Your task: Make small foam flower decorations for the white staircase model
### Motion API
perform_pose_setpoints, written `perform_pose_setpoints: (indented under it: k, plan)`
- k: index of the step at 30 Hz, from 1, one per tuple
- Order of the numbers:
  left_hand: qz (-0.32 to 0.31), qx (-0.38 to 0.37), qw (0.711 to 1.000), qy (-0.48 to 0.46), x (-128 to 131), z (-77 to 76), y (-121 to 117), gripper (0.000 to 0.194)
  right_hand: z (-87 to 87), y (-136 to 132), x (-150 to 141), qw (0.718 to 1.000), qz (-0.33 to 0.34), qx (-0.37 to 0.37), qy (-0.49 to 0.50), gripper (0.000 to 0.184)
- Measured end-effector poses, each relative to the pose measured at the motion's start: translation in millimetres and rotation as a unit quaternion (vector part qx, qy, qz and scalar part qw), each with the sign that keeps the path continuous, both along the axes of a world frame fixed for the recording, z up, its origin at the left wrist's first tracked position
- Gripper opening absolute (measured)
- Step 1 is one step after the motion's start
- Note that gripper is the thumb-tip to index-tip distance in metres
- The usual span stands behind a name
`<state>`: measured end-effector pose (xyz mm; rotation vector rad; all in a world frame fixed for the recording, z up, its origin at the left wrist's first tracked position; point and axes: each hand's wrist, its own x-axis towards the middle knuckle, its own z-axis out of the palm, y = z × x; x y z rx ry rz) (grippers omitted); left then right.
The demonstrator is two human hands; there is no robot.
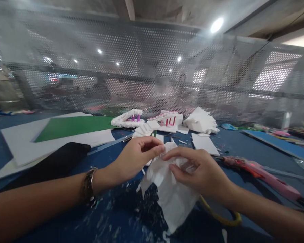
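Note:
A thin, torn sheet of white tissue paper (171,192) hangs between my hands above the blue table. My left hand (134,157), with a bracelet at the wrist, pinches the tissue's upper edge between thumb and fingertips. On the other side my right hand (199,167) has its thumb and forefinger curled around the same tissue, close to the left fingertips. Just beyond lie a small fan of white paper strips (145,128) and a white card (205,143). To the right rests a pink glue gun (266,179), its nozzle toward my right hand.
White paper sheets (17,145) and a green sheet (73,127) lie left, near a black object (63,157). Beaded white pieces (128,119) and stacked white paper (201,120) stand before a perforated screen (152,57). A yellow curved rim (228,221) shows below my right wrist.

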<state>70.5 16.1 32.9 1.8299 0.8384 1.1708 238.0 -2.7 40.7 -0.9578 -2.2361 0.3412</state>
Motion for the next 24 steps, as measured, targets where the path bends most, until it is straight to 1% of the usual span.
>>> perform_pose_setpoints:
  k: [3, 5, 9, 11, 15, 18, 21, 23, 24]
  plan:
    - [0.010, 0.006, 1.000, 0.009, 0.6, -1.2, -1.7, 0.012, 0.7, -0.7, 1.4, 1.000, 0.006, -0.006, 0.003, 0.012]
    - [0.015, 0.008, 1.000, 0.013, 0.8, -1.4, -2.6, 0.012, 1.3, -0.9, 2.6, 1.000, 0.007, -0.016, 0.006, 0.012]
    - [0.010, 0.001, 1.000, 0.009, 2.0, -1.9, -3.7, 0.011, 0.3, -0.4, 3.6, 0.998, -0.012, -0.061, 0.016, 0.012]
    - [0.005, -0.005, 1.000, 0.008, 2.6, -2.7, -3.9, 0.011, -1.1, 0.0, 3.0, 0.997, -0.005, -0.072, 0.027, 0.012]
    - [-0.001, -0.013, 1.000, 0.015, 2.4, -4.1, -3.5, 0.012, -1.9, 0.3, 2.5, 0.999, 0.001, -0.038, 0.030, 0.006]
    - [-0.001, -0.013, 1.000, 0.016, 1.5, -4.1, -3.1, 0.013, 1.4, -0.1, 4.6, 1.000, 0.003, -0.009, 0.012, 0.010]
    - [-0.004, -0.009, 1.000, 0.014, 0.6, -4.2, -2.1, 0.013, 6.8, -0.5, 7.4, 0.999, 0.035, -0.017, -0.013, 0.015]
    - [-0.006, -0.007, 1.000, 0.018, 0.3, -5.0, -1.1, 0.012, 9.7, -0.1, 8.5, 0.998, 0.060, -0.027, -0.013, 0.017]
    - [-0.008, -0.006, 1.000, 0.020, 0.3, -5.6, -0.7, 0.012, 10.5, 0.4, 8.8, 0.998, 0.061, -0.027, -0.008, 0.017]
